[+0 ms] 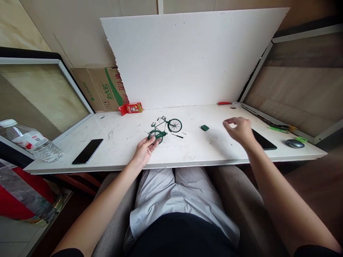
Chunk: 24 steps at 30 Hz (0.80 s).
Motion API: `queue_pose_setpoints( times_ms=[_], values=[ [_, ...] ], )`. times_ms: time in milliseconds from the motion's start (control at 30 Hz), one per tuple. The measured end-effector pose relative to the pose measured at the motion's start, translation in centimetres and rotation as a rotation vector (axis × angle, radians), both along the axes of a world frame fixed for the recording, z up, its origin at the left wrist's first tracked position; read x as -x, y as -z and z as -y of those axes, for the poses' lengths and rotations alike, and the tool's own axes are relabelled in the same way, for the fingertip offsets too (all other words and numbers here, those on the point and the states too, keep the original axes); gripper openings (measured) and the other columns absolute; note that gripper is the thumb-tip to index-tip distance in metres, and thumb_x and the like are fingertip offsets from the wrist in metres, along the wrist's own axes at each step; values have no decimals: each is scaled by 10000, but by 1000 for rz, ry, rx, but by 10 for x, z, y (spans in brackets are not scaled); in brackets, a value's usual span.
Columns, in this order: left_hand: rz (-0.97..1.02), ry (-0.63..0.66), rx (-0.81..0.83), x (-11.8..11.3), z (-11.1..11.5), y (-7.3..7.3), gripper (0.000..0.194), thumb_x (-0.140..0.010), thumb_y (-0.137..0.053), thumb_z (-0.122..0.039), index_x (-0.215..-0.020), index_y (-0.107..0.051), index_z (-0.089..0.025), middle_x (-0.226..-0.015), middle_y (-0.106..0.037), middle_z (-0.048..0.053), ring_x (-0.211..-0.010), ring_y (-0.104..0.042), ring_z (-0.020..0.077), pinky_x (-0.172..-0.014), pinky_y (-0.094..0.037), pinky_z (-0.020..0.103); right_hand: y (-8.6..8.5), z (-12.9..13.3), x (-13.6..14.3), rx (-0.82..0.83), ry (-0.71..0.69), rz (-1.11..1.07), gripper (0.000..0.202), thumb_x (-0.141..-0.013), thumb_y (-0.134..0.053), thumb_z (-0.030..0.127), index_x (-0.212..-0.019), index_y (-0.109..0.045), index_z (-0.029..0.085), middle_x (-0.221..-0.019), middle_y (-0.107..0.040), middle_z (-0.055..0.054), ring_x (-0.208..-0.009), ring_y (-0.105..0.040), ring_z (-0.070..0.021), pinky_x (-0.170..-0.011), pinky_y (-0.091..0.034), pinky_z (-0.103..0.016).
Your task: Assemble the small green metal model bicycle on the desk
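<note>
A small green model bicycle point(174, 125) is on the white table, left of the middle. My left hand point(144, 151) grips its rear wheel between thumb and fingers. Off to the right, my right hand point(239, 130) is raised above the table, its thumb and index finger curled together; whether something tiny is between them cannot be made out. A dark green block-like piece point(205, 127) lies between the bicycle and my right hand. Just right of the bicycle rests a thin dark green screwdriver-like stick point(177, 136).
On the white table point(187, 153) are a phone point(88, 151), a red box point(134, 107), a black pad point(264, 140), a mouse point(295, 143) and a red item point(224, 103). A water bottle point(32, 141) leans at the left edge. A white board point(187, 57) stands behind.
</note>
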<state>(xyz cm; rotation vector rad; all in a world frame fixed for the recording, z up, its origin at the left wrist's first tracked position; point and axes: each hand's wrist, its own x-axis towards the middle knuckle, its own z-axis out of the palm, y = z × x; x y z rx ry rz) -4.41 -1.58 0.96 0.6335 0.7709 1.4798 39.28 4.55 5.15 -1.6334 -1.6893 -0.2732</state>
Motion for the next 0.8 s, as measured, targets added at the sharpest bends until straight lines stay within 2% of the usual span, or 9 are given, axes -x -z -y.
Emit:
queue_pose_setpoints(
  times_ms=[100,167,233,300,367,467,667,733,800],
  values=[
    [61,-29,5,7,-4,-4,186,-829,-836,-92,-966,-720,-140,-1032,-796,55,-1001,-797,169,-891,-650,214,2,11,69,68,-282,-89,236,-971,-651,359,-903,-810,200,-918,-791,-107,-818,-676,-258,-852,-516,-412],
    [96,-38,23,10,-5,-7,162,-843,-811,-67,-955,-717,-135,-1021,-800,61,-992,-802,178,-881,-658,224,7,15,109,164,-423,-23,253,-997,-629,366,-970,-821,203,-943,-800,-89,-841,-687,-260,-866,-531,-414],
    [116,-43,43,11,-5,-9,139,-857,-788,-47,-947,-717,-126,-1014,-802,68,-974,-806,186,-868,-665,233,11,13,138,249,-438,114,271,-1028,-591,298,-1145,-809,188,-1035,-794,-109,-986,-689,-278,-952,-510,-411],
    [120,-47,53,10,-5,-9,121,-872,-772,-40,-951,-721,-117,-1019,-804,76,-975,-807,194,-867,-668,240,14,4,155,318,-327,191,335,-1051,-520,217,-1272,-767,167,-1192,-763,-149,-1111,-667,-299,-937,-506,-384],
    [117,-46,57,9,-5,-7,115,-880,-767,-38,-957,-725,-112,-1023,-803,78,-984,-807,197,-873,-667,243,16,-8,162,421,-206,243,317,-1051,-542,251,-1250,-768,151,-1261,-726,-183,-1125,-668,-315,-890,-510,-373],
    [112,-31,58,6,-4,-4,125,-874,-777,-39,-959,-728,-117,-1014,-802,70,-985,-807,197,-890,-665,250,18,-22,165,540,-139,279,283,-1038,-581,304,-1066,-792,118,-1187,-726,-215,-1010,-701,-312,-814,-513,-368],
    [130,27,46,-3,2,-2,158,-852,-802,-52,-972,-732,-129,-1043,-805,66,-1014,-801,194,-964,-651,279,22,-22,165,502,-177,259,265,-1041,-508,183,-1063,-741,59,-1165,-730,-274,-1104,-688,-337,-844,-517,-374],
    [143,47,62,-6,4,-2,149,-850,-794,-47,-961,-734,-125,-1046,-806,69,-1015,-801,196,-971,-652,285,21,-17,160,492,-197,227,240,-1038,-526,196,-1059,-736,80,-1116,-760,-233,-1015,-715,-296,-814,-529,-356],
    [153,68,86,-9,6,-2,137,-851,-785,-53,-955,-733,-126,-1055,-808,77,-1015,-801,201,-964,-657,292,18,-10,155,479,-272,81,217,-1026,-570,252,-1022,-740,119,-990,-789,-159,-849,-728,-235,-738,-543,-327]
  ],
)
